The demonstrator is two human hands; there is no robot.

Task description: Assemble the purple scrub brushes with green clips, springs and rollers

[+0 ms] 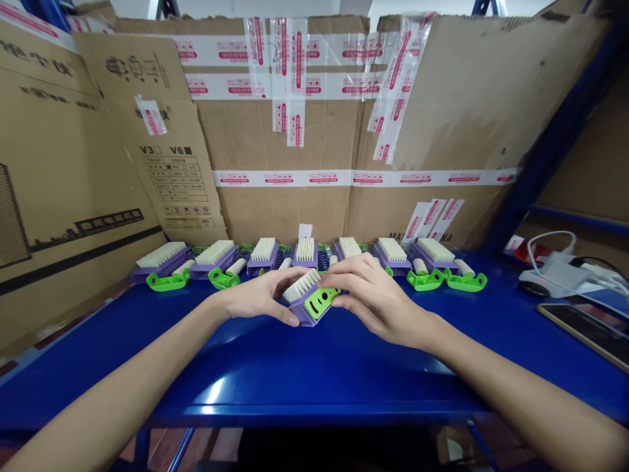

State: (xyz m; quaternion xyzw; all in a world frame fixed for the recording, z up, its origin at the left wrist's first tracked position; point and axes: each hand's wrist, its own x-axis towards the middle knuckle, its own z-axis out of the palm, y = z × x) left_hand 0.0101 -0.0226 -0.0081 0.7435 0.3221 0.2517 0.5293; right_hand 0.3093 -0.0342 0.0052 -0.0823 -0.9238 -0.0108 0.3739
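"What lies on the table [314, 383]?"
"Seven brushes [305, 250] in a row along the back, with cardboard [285, 147] standing behind them."
"And in front?"
"The left hand [260, 296] and right hand [376, 298], with another brush [303, 311] between them."
"At the far right?"
"A phone [587, 331], with a device [553, 278] and cable [550, 235] behind it."

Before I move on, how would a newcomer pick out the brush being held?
Find the blue table before the cardboard, with a row of purple brushes along its back. Nearer than that row, between the left hand and the right hand, is a tilted brush. Unlike its neighbours, it is held up in the hands, with a green piece at its side.
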